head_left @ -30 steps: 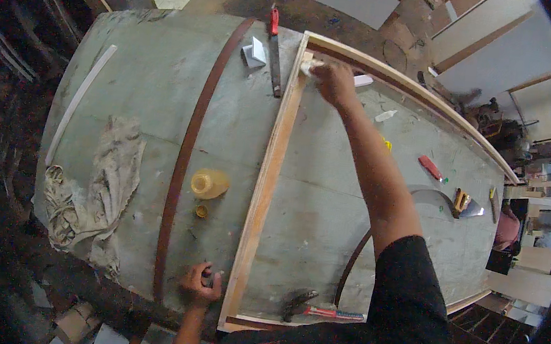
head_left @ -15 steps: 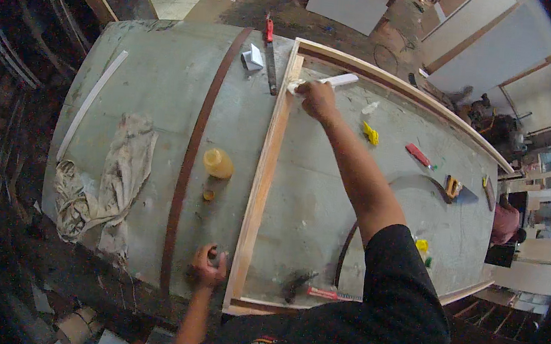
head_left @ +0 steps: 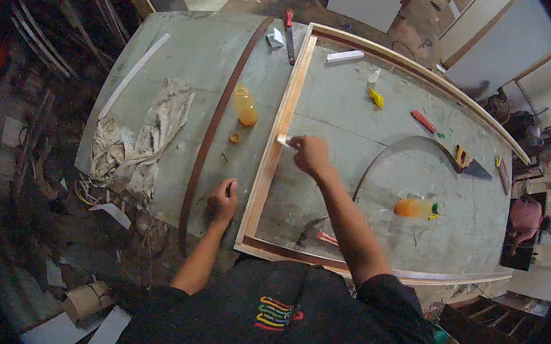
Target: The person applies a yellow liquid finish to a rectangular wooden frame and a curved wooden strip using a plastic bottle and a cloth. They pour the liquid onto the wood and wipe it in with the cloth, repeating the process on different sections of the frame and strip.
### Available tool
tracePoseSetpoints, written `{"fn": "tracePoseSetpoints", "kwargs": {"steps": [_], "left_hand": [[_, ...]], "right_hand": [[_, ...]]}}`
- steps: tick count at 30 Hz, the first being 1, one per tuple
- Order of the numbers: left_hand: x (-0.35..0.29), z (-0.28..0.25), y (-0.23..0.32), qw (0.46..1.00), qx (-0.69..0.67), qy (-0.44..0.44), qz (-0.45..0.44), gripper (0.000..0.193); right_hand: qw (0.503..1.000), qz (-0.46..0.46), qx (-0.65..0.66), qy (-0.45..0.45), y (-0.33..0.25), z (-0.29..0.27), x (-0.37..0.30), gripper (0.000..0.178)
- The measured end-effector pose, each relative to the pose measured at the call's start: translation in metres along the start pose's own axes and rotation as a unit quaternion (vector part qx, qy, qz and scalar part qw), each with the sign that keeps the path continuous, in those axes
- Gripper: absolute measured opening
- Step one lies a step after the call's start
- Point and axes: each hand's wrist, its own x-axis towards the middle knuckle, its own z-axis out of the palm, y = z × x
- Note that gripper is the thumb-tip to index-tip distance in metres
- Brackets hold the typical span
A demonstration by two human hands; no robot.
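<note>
My right hand (head_left: 310,155) is closed on a small white wad (head_left: 283,140), possibly folded paper or cloth. It presses this onto the left rail of a long wooden frame (head_left: 263,184), about midway along. My left hand (head_left: 223,200) rests low over the table, left of that rail, its fingers curled; whatever they hold, if anything, is hidden. Just beyond it are a small round cap (head_left: 234,138) and an uncapped bottle of yellow-orange liquid (head_left: 246,108), upright.
A brown strip (head_left: 218,117) and a stained cloth (head_left: 153,137) lie to the left. Inside the frame are a white strip (head_left: 345,56), a red-handled tool (head_left: 423,121), a handsaw (head_left: 472,164) and an orange bottle (head_left: 415,207) on its side. A person (head_left: 524,219) is at far right.
My right hand has come from the frame's far corner down the left rail toward me, with the white wad. My left hand's fingers have curled tighter. The view has shifted.
</note>
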Motion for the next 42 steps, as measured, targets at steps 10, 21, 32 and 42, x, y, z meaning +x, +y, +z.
{"fn": "tracePoseSetpoints", "kwargs": {"steps": [10,21,32,42], "left_hand": [[0.051,0.008,0.039,0.992,-0.099,0.074,-0.002,0.043],[0.228,0.082,0.039,0.989,-0.145,0.002,-0.022,0.082],[0.267,0.076,0.096,0.984,0.05,0.007,0.172,0.064],[0.296,0.089,0.202,0.95,-0.173,-0.254,-0.052,0.051]], "right_hand": [[0.854,0.23,0.438,0.159,0.041,0.004,-0.168,0.035],[0.872,0.31,0.23,0.3,0.071,0.04,-0.157,0.061],[0.86,0.295,0.217,0.355,0.073,0.052,-0.148,0.052],[0.871,0.237,0.165,0.397,0.085,0.073,-0.146,0.053]]}}
